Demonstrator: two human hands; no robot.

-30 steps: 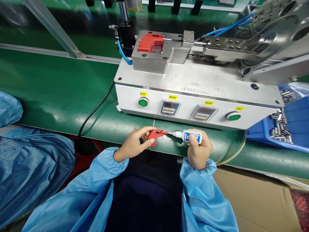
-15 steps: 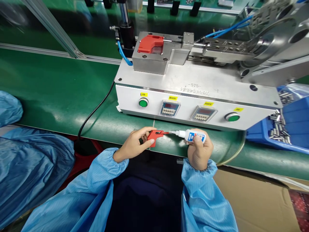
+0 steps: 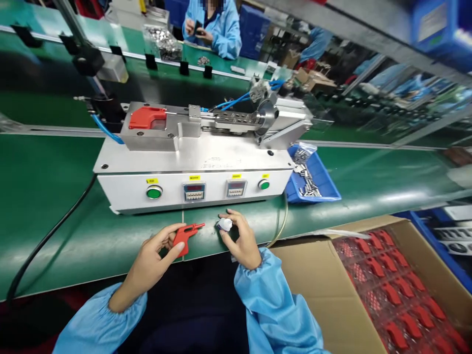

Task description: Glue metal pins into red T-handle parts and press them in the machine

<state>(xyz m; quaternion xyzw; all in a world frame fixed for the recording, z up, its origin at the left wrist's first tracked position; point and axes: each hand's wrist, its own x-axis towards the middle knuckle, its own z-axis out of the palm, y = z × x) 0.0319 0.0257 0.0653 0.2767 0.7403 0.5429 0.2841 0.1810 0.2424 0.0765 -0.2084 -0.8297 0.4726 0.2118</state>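
Note:
My left hand (image 3: 153, 255) pinches a small red plastic part (image 3: 186, 234) just above the near edge of the green bench. My right hand (image 3: 239, 241) is curled around a small white glue bottle (image 3: 224, 224), held a little to the right of the part and apart from it. Behind both hands stands a metal fixture machine (image 3: 195, 167) with two green buttons and two small displays. Another red part (image 3: 147, 118) sits in the machine's nest at its top left.
A blue bin (image 3: 313, 179) of small metal pins stands right of the machine. A cardboard box (image 3: 383, 275) full of red parts sits at the lower right. A black cable (image 3: 47, 236) runs across the bench at left. Another person in blue works at the far bench (image 3: 210, 24).
The view has pulled back and swung right. My right hand drew the glue bottle away from the red part and turned it, so the nozzle no longer touches the part.

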